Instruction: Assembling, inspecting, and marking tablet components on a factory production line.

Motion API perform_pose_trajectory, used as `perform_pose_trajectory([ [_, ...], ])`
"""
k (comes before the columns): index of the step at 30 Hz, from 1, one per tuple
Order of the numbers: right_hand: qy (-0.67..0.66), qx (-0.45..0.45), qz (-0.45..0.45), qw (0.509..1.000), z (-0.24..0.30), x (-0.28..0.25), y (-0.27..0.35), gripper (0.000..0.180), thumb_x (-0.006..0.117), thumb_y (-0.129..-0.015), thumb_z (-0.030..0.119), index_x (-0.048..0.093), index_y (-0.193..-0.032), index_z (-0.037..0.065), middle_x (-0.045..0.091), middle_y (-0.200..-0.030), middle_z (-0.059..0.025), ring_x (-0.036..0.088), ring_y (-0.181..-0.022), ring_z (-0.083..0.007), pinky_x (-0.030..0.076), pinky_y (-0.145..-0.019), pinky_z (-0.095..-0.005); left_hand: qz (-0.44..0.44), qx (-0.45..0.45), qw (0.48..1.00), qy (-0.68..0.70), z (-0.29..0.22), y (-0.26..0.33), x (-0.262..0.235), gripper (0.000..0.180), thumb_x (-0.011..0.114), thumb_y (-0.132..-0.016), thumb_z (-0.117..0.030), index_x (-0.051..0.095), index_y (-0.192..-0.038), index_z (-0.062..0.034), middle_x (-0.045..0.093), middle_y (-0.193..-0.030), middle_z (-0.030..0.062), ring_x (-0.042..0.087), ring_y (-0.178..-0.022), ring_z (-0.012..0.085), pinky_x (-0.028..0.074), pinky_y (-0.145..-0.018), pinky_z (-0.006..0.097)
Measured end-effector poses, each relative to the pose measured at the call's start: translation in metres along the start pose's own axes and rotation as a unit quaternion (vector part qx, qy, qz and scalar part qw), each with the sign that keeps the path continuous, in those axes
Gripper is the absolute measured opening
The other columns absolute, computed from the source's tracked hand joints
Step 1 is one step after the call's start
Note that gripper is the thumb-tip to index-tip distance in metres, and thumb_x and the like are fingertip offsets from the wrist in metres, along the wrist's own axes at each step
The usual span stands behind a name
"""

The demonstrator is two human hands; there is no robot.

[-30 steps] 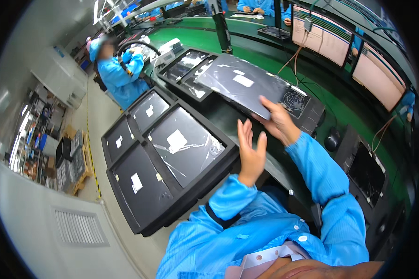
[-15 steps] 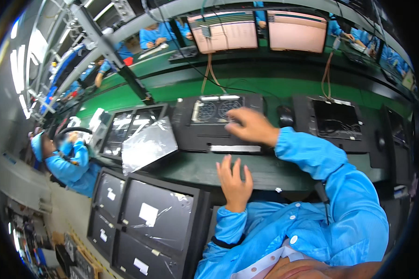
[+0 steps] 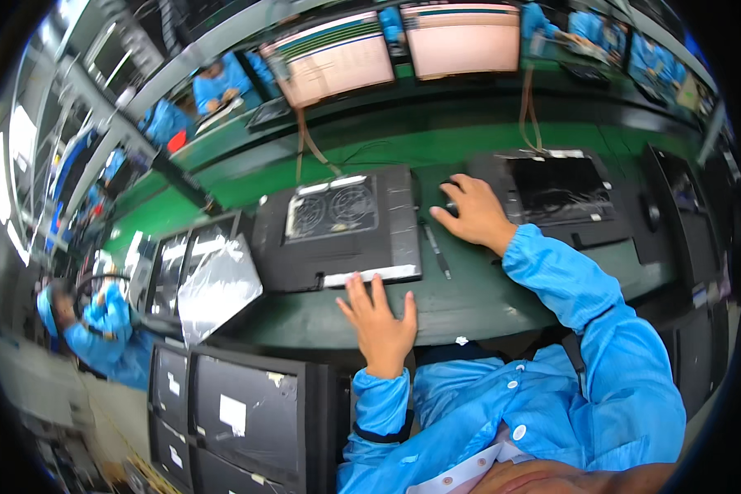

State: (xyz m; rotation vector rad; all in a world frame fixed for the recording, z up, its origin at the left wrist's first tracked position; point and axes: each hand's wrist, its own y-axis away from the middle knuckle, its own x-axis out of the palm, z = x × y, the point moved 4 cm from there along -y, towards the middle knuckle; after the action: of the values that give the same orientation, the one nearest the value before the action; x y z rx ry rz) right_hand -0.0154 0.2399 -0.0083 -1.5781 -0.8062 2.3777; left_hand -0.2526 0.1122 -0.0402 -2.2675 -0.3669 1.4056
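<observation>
Seemingly, a black cooling pad [image 3: 337, 230] with two fans is being positioned on the green bench [image 3: 469, 300]. The left hand [image 3: 379, 317], fingers spread open and gripping nothing, touches its near edge at six o'clock. The right hand [image 3: 473, 214] is cupped over a dark mouse [image 3: 448, 198] at three o'clock. A careful squaring of the pad is probably called for next.

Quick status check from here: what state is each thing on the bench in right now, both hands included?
Left hand: open, fingers spread, at the near edge of the black device.
Right hand: curled over a small dark object, possibly a mouse.
Black device: flat, underside up, two fan grilles showing.
Second device: flat, untouched.
Pen: lying loose.
Two monitors: lit.
</observation>
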Motion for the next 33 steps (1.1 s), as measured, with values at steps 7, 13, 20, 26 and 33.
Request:
perform_pose_trajectory([
  [7, -0.084, -0.145, -0.166, 0.972, -0.003, -0.012, -0.011, 0.054, 0.07, -0.085, 0.044, 0.066, -0.113, -0.002, 0.057, -0.13, -0.0232, 0.058, -0.114, -0.0395, 0.046, -0.097, -0.0496, 0.003, -0.031, 0.999, -0.024, 0.034, 0.01, 0.001, 0.075, 0.074, -0.088, -0.028, 0.041, -0.147, 0.0057, 0.034, -0.155, 0.0316, 0.03, -0.145, 0.0484, 0.017, -0.118, 0.065],
  [13, 0.097, 0.275, 0.08, 0.953, -0.249, -0.261, 0.061, 0.042, 0.066, -0.085, 0.043, 0.073, -0.096, 0.003, 0.072, -0.091, -0.0198, 0.071, -0.086, -0.0362, 0.056, -0.077, -0.048, -0.048, -0.038, 0.998, 0.0, 0.03, 0.01, 0.0, 0.066, 0.068, -0.096, -0.02, 0.039, -0.15, 0.0045, 0.035, -0.156, 0.0282, 0.032, -0.147, 0.0436, 0.026, -0.12, 0.052],
  [20, -0.357, 0.663, -0.362, 0.549, -0.49, -0.385, 0.225, 0.069, 0.068, -0.089, 0.031, 0.035, -0.144, 0.008, 0.049, -0.13, -0.0142, 0.067, -0.075, -0.0259, 0.054, -0.055, -0.0351, -0.161, 0.02, 0.986, 0.032, -0.002, 0.009, -0.019, 0.045, 0.072, -0.094, -0.014, 0.059, -0.132, 0.0049, 0.052, -0.14, 0.0271, 0.049, -0.131, 0.0439, 0.037, -0.112, 0.053],
  [26, -0.32, 0.704, -0.365, 0.519, -0.52, -0.387, 0.221, 0.049, 0.072, -0.088, 0.023, 0.052, -0.131, 0.012, 0.052, -0.128, -0.0122, 0.072, -0.073, -0.0291, 0.05, -0.046, -0.0338, -0.106, 0.071, 0.991, -0.028, -0.052, 0.006, -0.031, 0.035, 0.072, -0.092, -0.009, 0.065, -0.123, 0.004, 0.051, -0.143, 0.0268, 0.049, -0.132, 0.0438, 0.037, -0.112, 0.053],
  [33, -0.387, 0.692, -0.393, 0.466, -0.541, -0.381, 0.216, 0.026, 0.066, -0.091, 0.018, 0.049, -0.108, 0.008, 0.058, -0.081, -0.0056, 0.055, -0.055, -0.0105, 0.034, -0.044, -0.023, -0.122, 0.08, 0.988, -0.043, -0.069, 0.014, -0.037, 0.034, 0.072, -0.089, -0.007, 0.068, -0.122, -0.0018, 0.056, -0.139, 0.025, 0.052, -0.129, 0.044, 0.039, -0.108, 0.053],
])
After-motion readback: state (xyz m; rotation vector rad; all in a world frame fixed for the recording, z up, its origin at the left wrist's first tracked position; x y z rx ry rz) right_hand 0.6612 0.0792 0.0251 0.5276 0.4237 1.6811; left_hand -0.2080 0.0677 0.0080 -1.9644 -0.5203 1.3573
